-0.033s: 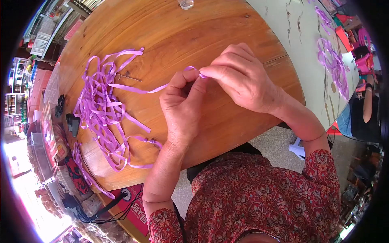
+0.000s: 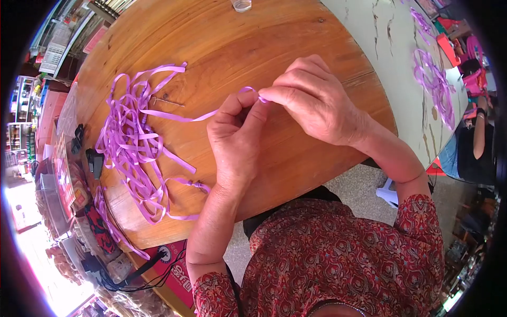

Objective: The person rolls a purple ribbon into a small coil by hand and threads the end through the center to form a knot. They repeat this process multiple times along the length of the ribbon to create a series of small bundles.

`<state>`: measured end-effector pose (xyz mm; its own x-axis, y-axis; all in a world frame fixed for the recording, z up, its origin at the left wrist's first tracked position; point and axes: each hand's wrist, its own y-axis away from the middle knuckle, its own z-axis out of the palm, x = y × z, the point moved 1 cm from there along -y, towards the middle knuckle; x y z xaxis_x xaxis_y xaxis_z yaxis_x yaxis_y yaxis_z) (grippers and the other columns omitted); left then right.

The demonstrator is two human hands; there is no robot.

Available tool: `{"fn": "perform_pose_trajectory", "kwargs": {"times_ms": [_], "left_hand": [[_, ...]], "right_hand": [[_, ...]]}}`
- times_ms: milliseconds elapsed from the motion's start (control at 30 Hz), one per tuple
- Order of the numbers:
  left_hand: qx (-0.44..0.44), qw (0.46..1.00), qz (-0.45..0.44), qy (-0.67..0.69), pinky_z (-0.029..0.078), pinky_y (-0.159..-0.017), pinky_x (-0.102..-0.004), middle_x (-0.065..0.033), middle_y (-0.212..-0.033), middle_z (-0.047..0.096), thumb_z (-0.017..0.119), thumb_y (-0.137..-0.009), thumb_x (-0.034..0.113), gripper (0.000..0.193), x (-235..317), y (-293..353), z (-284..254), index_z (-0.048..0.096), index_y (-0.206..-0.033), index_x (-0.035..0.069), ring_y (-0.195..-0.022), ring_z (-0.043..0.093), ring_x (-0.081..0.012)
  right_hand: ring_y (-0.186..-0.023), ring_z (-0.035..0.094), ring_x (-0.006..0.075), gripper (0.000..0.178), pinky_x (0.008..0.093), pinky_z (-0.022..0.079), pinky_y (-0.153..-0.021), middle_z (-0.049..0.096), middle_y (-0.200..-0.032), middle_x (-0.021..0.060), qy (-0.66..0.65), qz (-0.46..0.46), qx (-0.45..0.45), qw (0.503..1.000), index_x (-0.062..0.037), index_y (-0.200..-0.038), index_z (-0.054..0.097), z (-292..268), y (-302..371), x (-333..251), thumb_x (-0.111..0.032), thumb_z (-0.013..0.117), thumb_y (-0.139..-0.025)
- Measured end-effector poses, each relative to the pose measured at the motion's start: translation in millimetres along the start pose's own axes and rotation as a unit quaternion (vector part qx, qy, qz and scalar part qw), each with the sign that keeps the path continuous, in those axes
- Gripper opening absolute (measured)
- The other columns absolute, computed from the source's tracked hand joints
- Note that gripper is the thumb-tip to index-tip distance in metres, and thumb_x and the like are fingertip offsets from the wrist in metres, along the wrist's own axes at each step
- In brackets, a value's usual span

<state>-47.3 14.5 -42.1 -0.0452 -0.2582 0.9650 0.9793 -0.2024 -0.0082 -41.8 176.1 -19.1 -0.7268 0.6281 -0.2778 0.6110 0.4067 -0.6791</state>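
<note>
A pale purple ribbon [image 2: 182,117] runs from the loose heap of purple ribbons [image 2: 132,138] into my left hand [image 2: 236,138]. That hand is closed, its thumb and curled fingers pinching the ribbon. My right hand [image 2: 320,108] meets it at the fingertips, thumb and index finger closed on a small folded or looped bit of the same ribbon. How the ribbon is wound there is mostly hidden behind my fingers. Both hands are above the wooden table [image 2: 296,164]. Beside the heap lies a thin metal tool [image 2: 169,102], too small to name.
A clear cup [image 2: 242,5] stands at the table's far edge. Black clips or similar small parts [image 2: 95,161] lie at the left edge. On a white marbled table [image 2: 388,68] at right rest more purple ribbons [image 2: 435,90]; another person's arm [image 2: 479,129] shows beyond it.
</note>
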Motion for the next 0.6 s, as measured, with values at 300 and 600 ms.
{"fn": "perform_pose_trajectory", "kwargs": {"times_ms": [300, 600], "left_hand": [[-0.079, 0.975, -0.154, 0.137, 0.039, -0.060, -0.0171, 0.0019, -0.081, 0.060, 0.065, -0.085, 0.003, 0.010, 1.0, -6.0, -14.9, 0.064, -0.094, 0.000, -0.068, 0.049, -0.0045], [-0.016, 0.998, -0.027, 0.046, 0.039, -0.062, -0.0158, 0.0033, -0.082, 0.057, 0.063, -0.087, 0.005, 0.006, 4.8, -2.4, -7.5, 0.061, -0.093, 0.002, -0.070, 0.047, -0.0022]], "right_hand": [[-0.076, 0.058, 0.0190, 0.025, 0.0311, 0.045, -0.069, 0.062, -0.086, 0.0056, -0.069, -0.126, -0.019, 0.989, -0.0032, -0.097, 0.068, -8.8, -13.5, 13.0, -0.002, 0.065, -0.073], [-0.077, 0.060, 0.0199, 0.025, 0.0273, 0.049, -0.063, 0.063, -0.085, 0.0080, -0.191, 0.046, 0.038, 0.980, -0.0006, -0.097, 0.065, -6.6, -9.7, 10.9, -0.001, 0.072, -0.073]]}}
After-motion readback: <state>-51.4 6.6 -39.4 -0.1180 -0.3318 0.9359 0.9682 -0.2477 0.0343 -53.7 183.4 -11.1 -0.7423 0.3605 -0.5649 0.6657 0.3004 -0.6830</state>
